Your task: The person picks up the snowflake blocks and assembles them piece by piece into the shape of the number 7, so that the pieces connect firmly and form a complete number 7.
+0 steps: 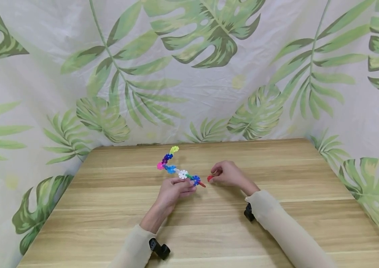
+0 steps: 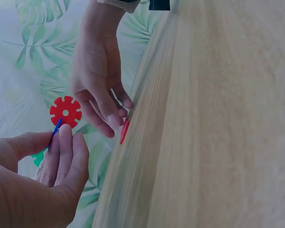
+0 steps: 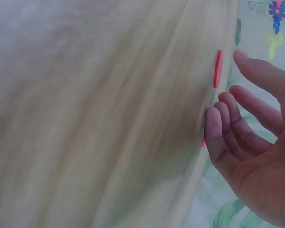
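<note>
My left hand [image 1: 174, 190] pinches a chain of slotted plastic flower discs near its right end, at the blue disc [image 1: 195, 180]. The chain runs up through white, light blue and pink discs to a yellow disc [image 1: 174, 149]. A red disc [image 2: 65, 112] sticks out from its near end. The right hand [image 1: 229, 174] hovers low by the table, beside a loose red disc [image 1: 210, 178]. In the right wrist view its thumb and fingers stand apart. A red disc [image 3: 218, 69] lies beyond them, and a sliver of red shows behind the fingers.
A wood-grain table [image 1: 109, 223] lies beneath both hands. Its back edge meets a leaf-patterned cloth [image 1: 202, 93], which also hangs along both sides. Each sleeve carries a black wrist camera [image 1: 159, 249].
</note>
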The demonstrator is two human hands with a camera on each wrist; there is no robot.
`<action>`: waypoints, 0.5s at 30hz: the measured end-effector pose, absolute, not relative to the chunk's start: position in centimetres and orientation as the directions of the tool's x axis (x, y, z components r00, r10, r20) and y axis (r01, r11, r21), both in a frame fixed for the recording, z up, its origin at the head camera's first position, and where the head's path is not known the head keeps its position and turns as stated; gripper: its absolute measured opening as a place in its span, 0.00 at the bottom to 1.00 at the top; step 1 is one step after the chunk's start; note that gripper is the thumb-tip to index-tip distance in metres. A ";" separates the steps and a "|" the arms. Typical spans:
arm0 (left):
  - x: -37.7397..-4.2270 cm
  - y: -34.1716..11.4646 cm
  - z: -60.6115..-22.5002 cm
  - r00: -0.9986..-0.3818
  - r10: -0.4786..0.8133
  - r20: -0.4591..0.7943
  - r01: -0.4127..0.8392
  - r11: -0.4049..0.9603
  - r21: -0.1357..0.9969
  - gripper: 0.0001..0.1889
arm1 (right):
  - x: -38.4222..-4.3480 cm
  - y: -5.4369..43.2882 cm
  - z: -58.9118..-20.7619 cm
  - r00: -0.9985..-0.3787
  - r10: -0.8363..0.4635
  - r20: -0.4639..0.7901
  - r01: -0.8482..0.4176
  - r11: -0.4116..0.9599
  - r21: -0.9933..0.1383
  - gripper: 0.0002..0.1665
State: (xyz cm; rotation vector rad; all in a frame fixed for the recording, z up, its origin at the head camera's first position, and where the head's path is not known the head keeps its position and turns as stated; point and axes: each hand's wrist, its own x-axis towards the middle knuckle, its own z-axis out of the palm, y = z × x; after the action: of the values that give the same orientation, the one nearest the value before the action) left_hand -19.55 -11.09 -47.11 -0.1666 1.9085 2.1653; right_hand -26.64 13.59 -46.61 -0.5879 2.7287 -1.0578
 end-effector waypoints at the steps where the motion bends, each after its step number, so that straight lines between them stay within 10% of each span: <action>1: -19.5 -11.1 -47.1 -0.962 0.108 -0.252 -0.264 -0.111 0.958 0.14 | -26.7 13.4 -46.6 -0.910 -0.413 -0.009 -0.303 0.682 -0.665 0.17; 15: -19.6 -11.3 -47.0 -0.962 0.099 -0.254 -0.265 -0.127 0.956 0.13 | -26.6 12.9 -47.0 -0.923 -0.379 -0.059 -0.251 0.712 -0.656 0.09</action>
State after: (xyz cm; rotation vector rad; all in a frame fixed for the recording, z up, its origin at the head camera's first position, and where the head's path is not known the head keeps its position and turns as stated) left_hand -19.55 -11.32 -47.01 -0.1864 1.8962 2.1831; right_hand -26.58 12.86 -46.96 -0.5071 2.7287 -1.0041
